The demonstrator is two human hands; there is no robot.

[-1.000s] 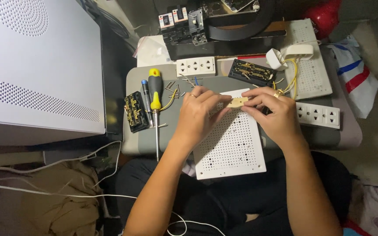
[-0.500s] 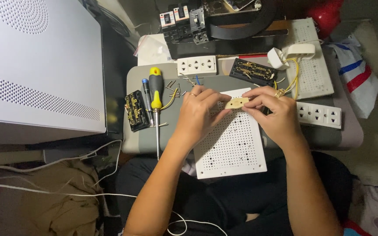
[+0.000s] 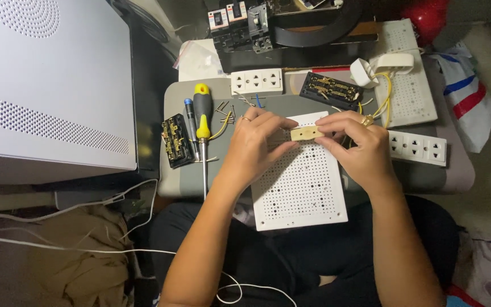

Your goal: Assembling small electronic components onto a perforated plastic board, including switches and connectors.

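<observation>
Cream socket piece (image 3: 307, 133) is being pinched by both hands, left hand (image 3: 255, 143) and right hand (image 3: 354, 145), over the white holed board (image 3: 304, 187). Black socket insides (image 3: 332, 90) are lying unfitted.

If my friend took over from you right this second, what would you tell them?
Left hand and right hand each pinch one end of the small beige part, held just above the white perforated board.
The board lies across the lap and the grey table's edge.
The yellow screwdriver lies untouched left of the hands, loose screws beside it.
The part is not yet fixed to the board; white socket strips wait nearby.
</observation>
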